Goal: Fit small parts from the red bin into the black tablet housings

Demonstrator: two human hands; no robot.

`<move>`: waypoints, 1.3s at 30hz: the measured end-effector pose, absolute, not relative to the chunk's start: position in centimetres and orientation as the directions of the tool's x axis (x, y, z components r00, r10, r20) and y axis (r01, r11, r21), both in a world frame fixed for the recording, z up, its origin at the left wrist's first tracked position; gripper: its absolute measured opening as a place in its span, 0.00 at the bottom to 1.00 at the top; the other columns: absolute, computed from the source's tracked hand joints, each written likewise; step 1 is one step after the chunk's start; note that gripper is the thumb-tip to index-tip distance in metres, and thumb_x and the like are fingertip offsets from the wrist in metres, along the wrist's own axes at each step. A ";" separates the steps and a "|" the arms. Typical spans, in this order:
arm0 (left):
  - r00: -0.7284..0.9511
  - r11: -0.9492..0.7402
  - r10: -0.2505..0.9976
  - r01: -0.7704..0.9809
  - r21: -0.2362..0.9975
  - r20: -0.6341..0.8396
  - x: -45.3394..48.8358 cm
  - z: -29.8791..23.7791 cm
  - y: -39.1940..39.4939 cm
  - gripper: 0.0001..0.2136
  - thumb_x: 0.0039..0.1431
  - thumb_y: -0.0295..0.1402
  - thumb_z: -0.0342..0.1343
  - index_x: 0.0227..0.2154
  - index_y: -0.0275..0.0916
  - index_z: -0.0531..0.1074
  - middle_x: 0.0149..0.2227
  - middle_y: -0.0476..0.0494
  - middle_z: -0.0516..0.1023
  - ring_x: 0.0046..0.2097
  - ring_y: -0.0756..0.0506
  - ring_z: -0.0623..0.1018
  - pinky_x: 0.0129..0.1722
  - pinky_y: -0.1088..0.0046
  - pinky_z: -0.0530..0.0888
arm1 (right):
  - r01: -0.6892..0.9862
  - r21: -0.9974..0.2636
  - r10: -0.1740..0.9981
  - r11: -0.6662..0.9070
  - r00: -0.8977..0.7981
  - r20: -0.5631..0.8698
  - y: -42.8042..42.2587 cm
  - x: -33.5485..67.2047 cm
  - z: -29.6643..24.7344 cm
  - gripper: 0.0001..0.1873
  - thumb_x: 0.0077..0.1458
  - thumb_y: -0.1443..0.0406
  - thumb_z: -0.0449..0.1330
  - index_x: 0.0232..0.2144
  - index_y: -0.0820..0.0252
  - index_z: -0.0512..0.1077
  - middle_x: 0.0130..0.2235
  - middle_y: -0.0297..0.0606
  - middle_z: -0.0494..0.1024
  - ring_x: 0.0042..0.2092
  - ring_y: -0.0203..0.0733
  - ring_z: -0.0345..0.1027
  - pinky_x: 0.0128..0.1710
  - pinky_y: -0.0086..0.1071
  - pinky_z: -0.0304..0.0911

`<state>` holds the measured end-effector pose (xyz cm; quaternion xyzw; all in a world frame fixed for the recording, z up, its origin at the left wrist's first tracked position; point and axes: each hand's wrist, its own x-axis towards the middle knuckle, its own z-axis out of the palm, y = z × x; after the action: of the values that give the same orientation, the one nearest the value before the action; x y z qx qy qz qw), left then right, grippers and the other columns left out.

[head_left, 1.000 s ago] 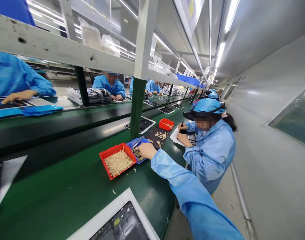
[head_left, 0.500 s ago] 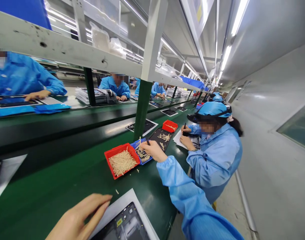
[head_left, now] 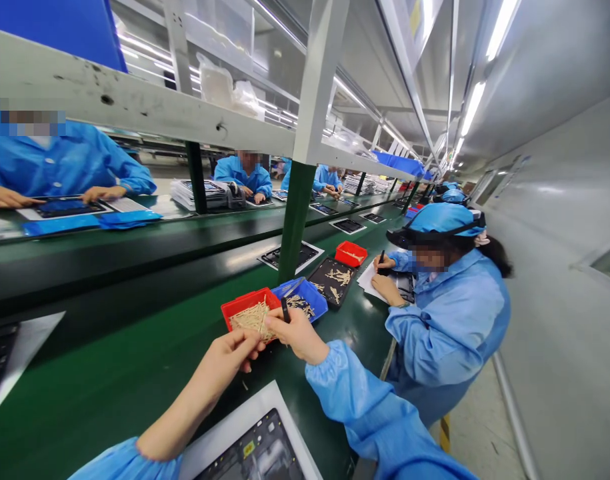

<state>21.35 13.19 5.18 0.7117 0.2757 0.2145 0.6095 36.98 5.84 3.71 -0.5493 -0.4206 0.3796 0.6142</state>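
Observation:
My right hand (head_left: 297, 337) is closed around a thin black tool (head_left: 285, 311) that sticks up from its fingers. It hovers at the near edge of a red tray (head_left: 238, 305) full of pale thin strips. My left hand (head_left: 232, 360) reaches in from below, its fingertips pinched together and touching the right hand's thumb; what they pinch is too small to make out. A blue tray (head_left: 312, 303) with more strips sits just right of the red one. A dark device on a white sheet (head_left: 245, 413) lies under my forearms.
Everything rests on a green conveyor belt (head_left: 109, 373). A green post (head_left: 295, 220) rises behind the trays, under a white shelf. Beyond lie a black tray (head_left: 335, 277) with strips and another red tray (head_left: 351, 253). A co-worker (head_left: 449, 320) in blue writes at my right; others work across the line.
My right hand pulled back from the blue tray toward me with the black tool. My left hand came up from the white sheet and met the right hand by the red tray.

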 end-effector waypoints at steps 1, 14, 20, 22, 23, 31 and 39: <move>0.757 -0.137 0.653 0.138 0.981 -0.015 21.3 5.0 13.2 0.27 0.50 0.60 0.56 0.27 0.37 0.76 0.28 0.42 0.79 0.26 0.48 0.74 0.24 0.73 0.72 | 0.032 -0.993 0.922 0.114 0.368 0.117 5.9 37.1 3.6 0.17 0.53 0.54 0.65 0.26 0.61 0.71 0.18 0.23 0.57 0.21 0.29 0.46 0.20 0.27 0.42; 0.658 -0.789 0.544 0.188 0.585 0.521 20.9 3.7 14.2 0.16 0.65 0.43 0.49 0.39 0.41 0.79 0.41 0.39 0.83 0.43 0.40 0.80 0.48 0.61 0.75 | 0.195 -0.971 0.898 0.138 0.388 0.206 5.7 36.6 3.1 0.14 0.56 0.59 0.62 0.23 0.61 0.72 0.23 0.29 0.66 0.28 0.33 0.57 0.29 0.28 0.55; 0.660 -0.859 0.477 0.210 0.467 0.580 21.7 3.8 14.8 0.15 0.66 0.41 0.48 0.36 0.41 0.78 0.37 0.44 0.83 0.38 0.44 0.81 0.38 0.68 0.77 | 0.257 -0.952 0.881 0.166 0.396 0.260 5.6 36.6 3.3 0.12 0.56 0.61 0.61 0.24 0.62 0.72 0.24 0.29 0.66 0.28 0.33 0.57 0.31 0.29 0.55; 0.649 -0.863 0.481 0.231 0.449 0.590 22.0 4.0 15.3 0.15 0.67 0.41 0.48 0.35 0.41 0.78 0.35 0.44 0.83 0.36 0.44 0.81 0.36 0.69 0.77 | 0.300 -0.940 0.864 0.161 0.417 0.281 5.6 36.7 3.5 0.11 0.55 0.62 0.61 0.23 0.61 0.70 0.23 0.28 0.63 0.27 0.33 0.56 0.29 0.28 0.54; 0.641 -0.864 0.485 0.243 0.442 0.595 22.1 4.1 15.5 0.16 0.67 0.42 0.48 0.35 0.41 0.78 0.35 0.44 0.83 0.35 0.44 0.81 0.35 0.69 0.77 | 0.322 -0.934 0.856 0.155 0.428 0.289 5.6 36.8 3.5 0.11 0.55 0.62 0.61 0.23 0.61 0.69 0.23 0.27 0.63 0.27 0.33 0.56 0.29 0.28 0.54; 0.694 -0.906 0.389 0.170 0.388 0.606 22.0 4.5 15.6 0.19 0.69 0.41 0.43 0.43 0.41 0.79 0.42 0.40 0.84 0.43 0.43 0.82 0.45 0.65 0.79 | 0.570 -0.801 0.807 0.183 0.378 0.453 5.6 37.2 3.1 0.14 0.58 0.63 0.58 0.21 0.60 0.68 0.22 0.29 0.65 0.27 0.34 0.58 0.29 0.28 0.56; 0.770 -0.870 0.411 0.172 0.462 0.488 22.0 5.0 15.3 0.18 0.67 0.42 0.44 0.36 0.41 0.78 0.40 0.38 0.82 0.43 0.40 0.80 0.45 0.62 0.76 | 0.688 -0.672 0.822 0.274 0.195 0.535 5.2 37.5 3.5 0.04 0.54 0.70 0.60 0.28 0.60 0.75 0.28 0.33 0.73 0.30 0.36 0.65 0.34 0.29 0.62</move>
<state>22.03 15.26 5.04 0.9194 0.1584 0.2998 0.1995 37.47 5.17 3.45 -0.5988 -0.6306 0.0686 0.4890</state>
